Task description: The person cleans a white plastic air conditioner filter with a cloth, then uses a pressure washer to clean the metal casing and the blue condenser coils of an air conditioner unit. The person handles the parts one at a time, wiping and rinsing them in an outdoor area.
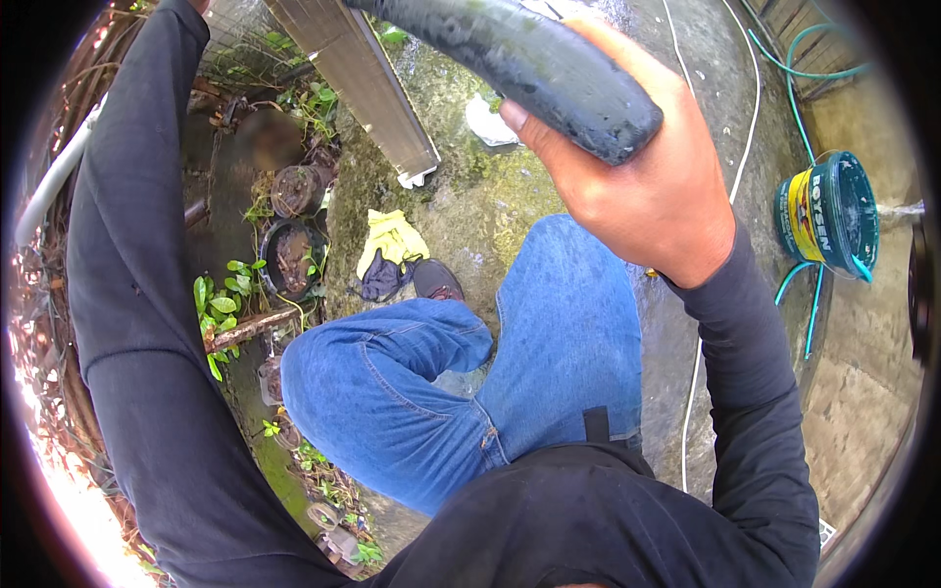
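My right hand (647, 169) is closed around the end of a thick, dark, wet-looking curved piece (529, 66), which runs up out of the picture; its kind cannot be told. My left arm reaches to the top left, where only a sliver of my left hand (198, 4) shows at the edge, so what it holds is hidden. Between my arms a long, flat, brownish ribbed panel (360, 88) slants down from the top edge, its lower end near the mossy concrete ground. A small white object (489, 121) lies behind my right thumb.
Yellow and dark cloth (393, 239) lies beside my shoe (437, 281). Potted plants (292, 257) and a branch (253, 328) line the left. A green paint bucket (831, 213) and a teal hose (798, 117) are at right; a white cord (751, 132) crosses the ground.
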Available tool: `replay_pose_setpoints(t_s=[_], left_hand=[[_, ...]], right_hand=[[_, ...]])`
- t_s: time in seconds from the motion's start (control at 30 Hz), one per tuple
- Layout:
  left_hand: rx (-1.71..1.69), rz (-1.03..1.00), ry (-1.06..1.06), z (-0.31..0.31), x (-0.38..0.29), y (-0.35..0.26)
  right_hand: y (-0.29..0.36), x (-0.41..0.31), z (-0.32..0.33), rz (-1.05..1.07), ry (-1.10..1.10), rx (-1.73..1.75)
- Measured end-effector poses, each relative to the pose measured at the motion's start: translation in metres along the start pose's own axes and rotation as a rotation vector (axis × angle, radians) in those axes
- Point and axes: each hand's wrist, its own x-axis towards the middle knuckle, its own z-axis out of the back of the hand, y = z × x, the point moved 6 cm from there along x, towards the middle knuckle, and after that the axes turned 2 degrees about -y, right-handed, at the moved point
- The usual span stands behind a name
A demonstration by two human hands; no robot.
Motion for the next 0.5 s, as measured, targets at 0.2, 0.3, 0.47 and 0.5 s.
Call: replay_pose_setpoints(t_s=[0.2,0.3,0.47,0.5], left_hand=[[-0.177,0.063,-0.113,-0.001,-0.047,-0.041],[-0.236,0.058,-0.174,0.005,-0.061,-0.045],[-0.296,-0.034,-0.164,0.013,-0.072,-0.031],[-0.273,-0.076,-0.165,0.015,-0.072,-0.026]], right_hand=[[-0.014,-0.027,0.005,-0.04,0.104,0.038],[-0.029,-0.04,0.014,-0.258,0.282,0.082],[-0.012,-0.043,0.06,-0.279,0.09,0.041],[-0.007,-0.041,0.065,-0.241,0.114,0.025]])
